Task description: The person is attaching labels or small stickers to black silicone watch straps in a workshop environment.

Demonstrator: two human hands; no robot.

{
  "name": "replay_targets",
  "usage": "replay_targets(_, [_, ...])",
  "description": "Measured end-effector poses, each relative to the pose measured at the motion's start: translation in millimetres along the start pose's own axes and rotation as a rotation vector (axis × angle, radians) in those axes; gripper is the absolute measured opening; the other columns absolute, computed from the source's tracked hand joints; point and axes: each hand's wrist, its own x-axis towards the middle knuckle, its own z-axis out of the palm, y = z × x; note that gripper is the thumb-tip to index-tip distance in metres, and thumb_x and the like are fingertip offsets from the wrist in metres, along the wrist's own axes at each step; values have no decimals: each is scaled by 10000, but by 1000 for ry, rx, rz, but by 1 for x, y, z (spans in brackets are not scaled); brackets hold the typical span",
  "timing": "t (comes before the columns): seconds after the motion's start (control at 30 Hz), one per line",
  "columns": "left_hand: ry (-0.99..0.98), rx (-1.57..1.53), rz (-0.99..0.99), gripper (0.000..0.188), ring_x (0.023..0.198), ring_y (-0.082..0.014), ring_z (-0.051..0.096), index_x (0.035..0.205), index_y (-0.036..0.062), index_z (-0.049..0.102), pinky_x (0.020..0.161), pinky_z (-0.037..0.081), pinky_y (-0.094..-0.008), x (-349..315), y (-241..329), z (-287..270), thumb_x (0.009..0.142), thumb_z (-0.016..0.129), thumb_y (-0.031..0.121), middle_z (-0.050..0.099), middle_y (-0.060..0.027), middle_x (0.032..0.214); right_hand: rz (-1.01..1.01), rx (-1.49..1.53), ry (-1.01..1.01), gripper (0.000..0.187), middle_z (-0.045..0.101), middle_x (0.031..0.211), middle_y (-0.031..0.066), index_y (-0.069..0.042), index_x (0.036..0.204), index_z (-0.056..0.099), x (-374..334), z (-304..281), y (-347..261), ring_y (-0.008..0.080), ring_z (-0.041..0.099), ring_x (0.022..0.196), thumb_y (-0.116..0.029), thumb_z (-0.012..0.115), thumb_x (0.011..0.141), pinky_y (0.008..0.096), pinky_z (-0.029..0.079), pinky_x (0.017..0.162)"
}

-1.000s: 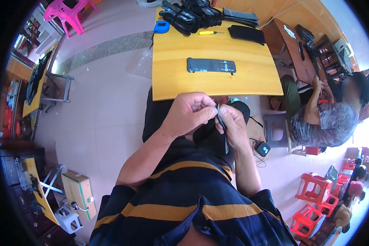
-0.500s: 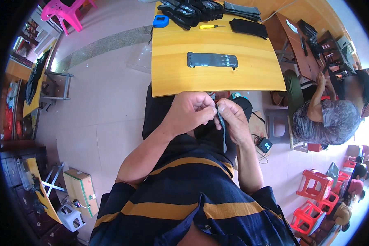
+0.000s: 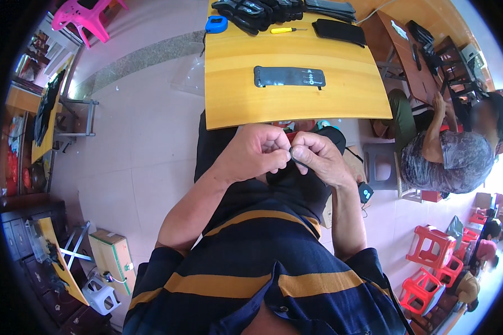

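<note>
Over my lap, just below the near edge of the yellow table [image 3: 296, 106], both hands meet fingertip to fingertip. My left hand [image 3: 257, 153] is closed in a pinch. My right hand [image 3: 324, 162] pinches with thumb and forefinger. Between them shows a bit of a thin dark strip [image 3: 298, 162]; most of it is hidden by the fingers, so its kind cannot be told. Beyond the hands, a flat black band with pale print [image 3: 289, 77] lies lengthwise on the table, small dark tabs along its near edge.
At the table's far side lie a blue tape measure [image 3: 216, 24], a yellow-handled screwdriver [image 3: 284, 30], black bundles [image 3: 257, 12], a black pouch [image 3: 341, 32] and stacked dark strips [image 3: 331, 9]. A co-worker [image 3: 450, 159] sits right, near red stools [image 3: 430, 245].
The dark strip that hung below my right hand is now mostly out of sight behind the fingers. The hands stay together, and the table has shifted slightly upward in view.
</note>
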Motion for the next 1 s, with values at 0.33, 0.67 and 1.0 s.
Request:
replay_targets(0.33, [15, -80, -19, 68, 598, -30, 526, 787, 49, 618, 552, 418, -223, -2, -15, 2, 809, 620, -15, 584, 29, 690, 7, -55, -19, 302, 515, 731, -49, -65, 876, 610, 0, 2, 0, 55, 487, 666, -304, 619, 1061, 232, 405, 596])
replay_targets(0.67, [209, -111, 46, 94, 555, -30, 489, 735, 64, 580, 490, 362, -228, -3, -50, 10, 801, 603, 1, 535, 41, 625, -22, 4, 97, 251, 552, 794, -47, -56, 924, 613, 5, 17, 21, 53, 522, 711, -262, 607, 1068, 225, 453, 646])
replay_targets(1.0, [300, -134, 23, 99, 578, -37, 491, 754, 65, 578, 532, 378, -222, -5, -58, 9, 822, 602, -2, 538, 38, 656, -374, -726, 511, 145, 639, 825, 53, -39, 944, 655, 8, 26, 14, 196, 620, 728, -151, 746, 926, 319, 504, 688])
